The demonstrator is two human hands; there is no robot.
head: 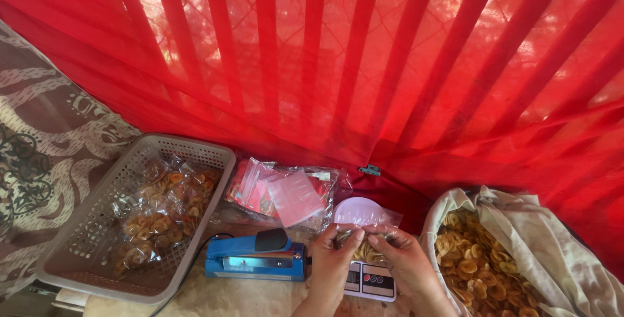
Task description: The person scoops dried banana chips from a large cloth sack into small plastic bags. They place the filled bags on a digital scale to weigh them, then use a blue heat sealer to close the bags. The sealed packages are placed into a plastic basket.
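- Both hands worked at the bottom edge: the left hand (333, 262) and the right hand (404, 258) each pinched the top of a small clear bag of chips (365, 242) between thumb and fingers.
- That bag sat on a small white kitchen scale (370, 281) — its round pan (356, 211) showed just behind.
- Just left of the scale lay a blue heat sealer (255, 258), handle down.
- Further left, a grey plastic basket (84, 252) held filled chip packets (162, 210).
- Behind the sealer lay a pack of empty red-and-clear bags (286, 193).
- At right, a cloth-lined sack (559, 239) held loose yellow chips (474, 265) — red cloth (364, 63) hung behind everything.
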